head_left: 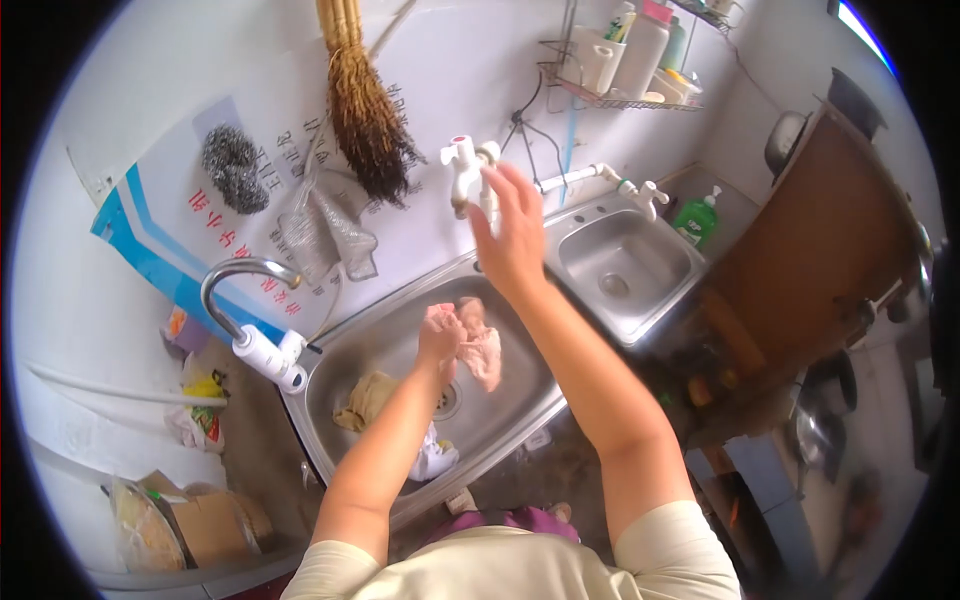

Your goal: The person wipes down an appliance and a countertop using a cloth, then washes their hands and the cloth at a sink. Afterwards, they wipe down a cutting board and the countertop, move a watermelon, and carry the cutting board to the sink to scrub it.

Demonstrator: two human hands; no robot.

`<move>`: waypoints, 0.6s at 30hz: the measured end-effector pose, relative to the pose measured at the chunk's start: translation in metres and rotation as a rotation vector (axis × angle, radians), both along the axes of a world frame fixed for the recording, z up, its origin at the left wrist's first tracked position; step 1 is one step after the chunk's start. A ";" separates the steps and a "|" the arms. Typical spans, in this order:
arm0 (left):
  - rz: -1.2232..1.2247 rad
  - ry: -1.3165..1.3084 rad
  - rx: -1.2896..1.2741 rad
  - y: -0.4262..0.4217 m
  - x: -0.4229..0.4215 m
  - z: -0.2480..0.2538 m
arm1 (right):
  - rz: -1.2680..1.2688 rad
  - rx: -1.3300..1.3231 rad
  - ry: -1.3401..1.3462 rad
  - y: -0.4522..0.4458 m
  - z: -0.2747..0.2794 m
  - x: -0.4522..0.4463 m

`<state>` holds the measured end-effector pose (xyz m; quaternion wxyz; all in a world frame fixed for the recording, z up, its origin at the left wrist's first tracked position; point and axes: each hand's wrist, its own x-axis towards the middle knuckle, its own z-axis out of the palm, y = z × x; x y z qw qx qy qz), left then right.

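Note:
Over the large steel sink [520, 362], my left hand [440, 338] is closed on a wet pink cloth [482, 352], which hangs down from its right side. My right hand [512, 235] is raised beside the white wall tap [463, 172], fingers apart and nothing in them; whether it touches the tap is unclear. A beige cloth [368, 398] lies at the left of the basin, and a white cloth [432, 458] lies near its front edge, partly behind my left forearm.
A curved chrome faucet [250, 268] stands left of the sink. To the right are a small sink [625, 265] and a green soap bottle [697, 218]. Above hang a straw broom [365, 120], a scourer [234, 168] and a wire shelf [640, 103].

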<state>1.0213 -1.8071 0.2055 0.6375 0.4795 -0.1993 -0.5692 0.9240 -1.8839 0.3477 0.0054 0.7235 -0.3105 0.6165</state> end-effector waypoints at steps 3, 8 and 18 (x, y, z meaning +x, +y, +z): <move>0.008 0.035 -0.086 -0.008 -0.012 0.025 | 0.106 0.082 0.086 -0.027 0.031 0.018; 0.011 -0.210 -0.196 -0.029 -0.012 0.039 | 0.142 0.214 0.189 -0.042 0.050 0.021; -0.003 -0.422 -0.279 -0.060 -0.004 0.049 | 0.243 0.088 0.085 -0.051 0.039 0.020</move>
